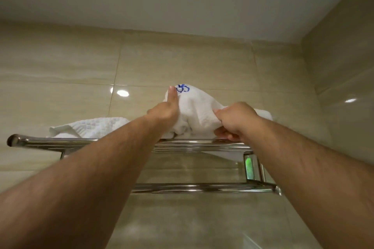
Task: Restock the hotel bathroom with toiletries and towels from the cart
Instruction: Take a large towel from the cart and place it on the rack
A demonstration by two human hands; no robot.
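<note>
Towel (199,115) at right end of rack (60,141)

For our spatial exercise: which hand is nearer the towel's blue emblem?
Left hand: its thumb tip lies beside the blue emblem. Right hand grips the towel lower, farther right.

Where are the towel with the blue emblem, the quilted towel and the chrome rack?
towel with the blue emblem (199,111): head view, bunched cloth below the emblem.
quilted towel (91,125): head view, textured top surface.
chrome rack (50,141): head view, upper front rail, left part.
</note>
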